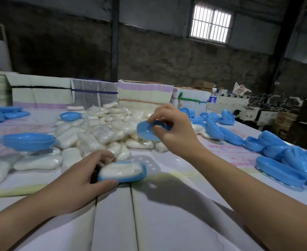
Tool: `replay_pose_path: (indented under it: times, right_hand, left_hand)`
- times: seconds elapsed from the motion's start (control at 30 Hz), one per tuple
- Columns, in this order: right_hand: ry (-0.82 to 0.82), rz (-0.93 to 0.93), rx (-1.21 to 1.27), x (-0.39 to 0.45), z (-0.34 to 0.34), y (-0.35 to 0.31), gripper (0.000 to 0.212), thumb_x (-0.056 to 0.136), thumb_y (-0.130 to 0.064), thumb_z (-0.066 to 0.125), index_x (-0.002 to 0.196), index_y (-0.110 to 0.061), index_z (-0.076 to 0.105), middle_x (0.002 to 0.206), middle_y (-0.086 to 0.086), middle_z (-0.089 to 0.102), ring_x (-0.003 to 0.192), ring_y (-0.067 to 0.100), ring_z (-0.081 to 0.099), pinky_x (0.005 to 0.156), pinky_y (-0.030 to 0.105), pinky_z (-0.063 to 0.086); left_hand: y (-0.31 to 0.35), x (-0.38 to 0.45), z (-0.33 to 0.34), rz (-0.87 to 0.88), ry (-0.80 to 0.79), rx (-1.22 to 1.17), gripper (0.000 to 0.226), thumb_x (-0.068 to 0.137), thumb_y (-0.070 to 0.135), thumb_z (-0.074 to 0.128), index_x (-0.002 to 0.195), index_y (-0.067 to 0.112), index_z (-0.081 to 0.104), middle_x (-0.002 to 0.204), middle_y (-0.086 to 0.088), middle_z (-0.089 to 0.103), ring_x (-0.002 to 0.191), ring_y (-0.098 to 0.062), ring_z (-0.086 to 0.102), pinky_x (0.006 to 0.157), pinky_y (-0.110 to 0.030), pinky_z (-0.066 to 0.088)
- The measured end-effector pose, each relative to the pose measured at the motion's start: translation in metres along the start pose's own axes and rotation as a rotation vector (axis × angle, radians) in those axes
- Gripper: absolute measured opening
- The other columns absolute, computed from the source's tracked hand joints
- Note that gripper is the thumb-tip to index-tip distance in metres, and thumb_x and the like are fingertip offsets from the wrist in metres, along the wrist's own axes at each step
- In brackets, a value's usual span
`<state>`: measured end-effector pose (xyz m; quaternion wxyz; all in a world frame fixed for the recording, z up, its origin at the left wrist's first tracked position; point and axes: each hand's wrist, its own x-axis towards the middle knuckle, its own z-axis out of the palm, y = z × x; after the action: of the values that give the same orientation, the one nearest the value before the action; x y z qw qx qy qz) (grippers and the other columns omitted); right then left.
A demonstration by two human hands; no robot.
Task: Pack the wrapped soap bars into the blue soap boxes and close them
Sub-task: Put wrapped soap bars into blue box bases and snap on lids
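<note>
My left hand (87,171) grips the left end of a blue soap box half (129,178) lying on the table, with a wrapped white soap bar (121,170) sitting in it. My right hand (174,129) holds a second blue box half (147,132), one with small holes in it, lifted in the air above and to the right of the filled half. A large heap of wrapped soap bars (98,131) lies behind both hands.
Empty blue box halves (279,171) are piled along the right side, more closed blue boxes (28,141) lie at the left. Bundled stacks of flat cartons (143,95) line the table's far edge, beside a water bottle (212,99).
</note>
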<state>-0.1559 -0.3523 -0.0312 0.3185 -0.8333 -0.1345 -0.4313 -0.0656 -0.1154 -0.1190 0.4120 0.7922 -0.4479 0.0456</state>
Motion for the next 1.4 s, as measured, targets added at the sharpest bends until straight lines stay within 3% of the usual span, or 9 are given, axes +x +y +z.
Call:
replay_pose_path:
  times: [0.13,0.27,0.47,0.6,0.7,0.8,1.03,1.17,1.4]
  right_hand:
    - [0.011,0.104,0.331,-0.016,0.011,-0.011,0.038,0.071,0.009,0.066,0.078,-0.029,0.07,0.086,-0.014,0.063,0.078,0.011,0.062,0.072,0.029,0.054]
    - [-0.053,0.262,0.6,-0.028,0.017,-0.009,0.033,0.069,0.005,0.066,0.069,-0.027,0.072,0.084,-0.01,0.065,0.08,0.012,0.061,0.072,0.026,0.05]
    - [-0.055,0.352,0.925,-0.027,0.021,-0.012,0.033,0.067,0.012,0.062,0.065,-0.02,0.071,0.083,-0.001,0.064,0.08,0.014,0.059,0.068,0.027,0.047]
    - [-0.054,0.407,0.986,-0.027,0.021,-0.008,0.039,0.074,0.022,0.058,0.069,-0.015,0.071,0.083,0.001,0.066,0.08,0.016,0.058,0.069,0.024,0.047]
    - [-0.058,0.424,0.89,-0.028,0.019,-0.005,0.035,0.08,0.021,0.056,0.077,-0.012,0.07,0.082,-0.002,0.068,0.077,0.014,0.06,0.068,0.021,0.05]
    - [-0.12,0.389,0.656,-0.03,0.02,-0.005,0.032,0.071,0.002,0.07,0.083,-0.027,0.075,0.09,-0.008,0.07,0.089,0.013,0.063,0.077,0.027,0.053]
    - [-0.364,0.166,0.063,-0.035,0.025,-0.005,0.062,0.071,-0.004,0.079,0.114,-0.044,0.058,0.123,-0.019,0.046,0.115,-0.001,0.049,0.091,0.019,0.049]
    - [-0.365,0.121,-0.105,-0.033,0.022,-0.004,0.066,0.069,-0.018,0.082,0.126,-0.04,0.054,0.123,-0.017,0.049,0.111,-0.008,0.047,0.088,0.007,0.04]
    - [-0.371,0.127,-0.261,-0.032,0.019,-0.003,0.065,0.063,-0.057,0.071,0.124,-0.043,0.053,0.11,-0.026,0.055,0.101,-0.008,0.05,0.079,0.012,0.039]
  left_hand:
    - [0.006,0.001,-0.002,-0.068,0.053,-0.156,0.066,0.068,0.049,0.074,0.124,0.051,0.039,0.112,0.012,0.06,0.097,0.003,0.06,0.089,-0.018,0.049]
    - [0.008,-0.001,-0.004,-0.051,0.101,-0.165,0.08,0.067,0.052,0.072,0.135,0.053,0.029,0.123,0.019,0.053,0.102,0.008,0.056,0.083,-0.005,0.045]
    - [0.015,-0.002,-0.001,0.074,0.152,0.004,0.075,0.081,0.037,0.079,0.134,0.06,0.031,0.126,0.041,0.044,0.112,0.007,0.051,0.084,-0.015,0.046]
    - [0.018,0.002,0.0,0.1,0.236,-0.033,0.055,0.084,0.022,0.077,0.12,0.053,0.048,0.112,0.032,0.057,0.102,-0.003,0.059,0.076,-0.011,0.047]
    - [0.018,0.002,-0.001,0.061,0.261,-0.095,0.051,0.085,0.017,0.077,0.114,0.052,0.055,0.105,0.026,0.061,0.093,-0.008,0.061,0.075,-0.016,0.049]
    - [0.021,0.003,-0.002,0.017,0.257,-0.204,0.042,0.078,0.037,0.071,0.114,0.053,0.056,0.1,0.022,0.063,0.092,-0.008,0.062,0.077,-0.025,0.053]
    - [0.015,0.006,-0.002,-0.054,0.23,-0.289,0.035,0.079,0.048,0.062,0.112,0.056,0.056,0.091,0.015,0.063,0.089,-0.011,0.063,0.075,-0.036,0.056]
    - [0.012,0.007,-0.003,-0.071,0.194,-0.317,0.034,0.079,0.052,0.06,0.112,0.06,0.055,0.095,0.018,0.064,0.089,-0.009,0.064,0.073,-0.03,0.055]
    - [0.011,0.003,-0.004,-0.093,0.1,-0.273,0.06,0.073,0.043,0.069,0.127,0.056,0.048,0.101,0.011,0.064,0.093,-0.006,0.066,0.082,-0.029,0.057]
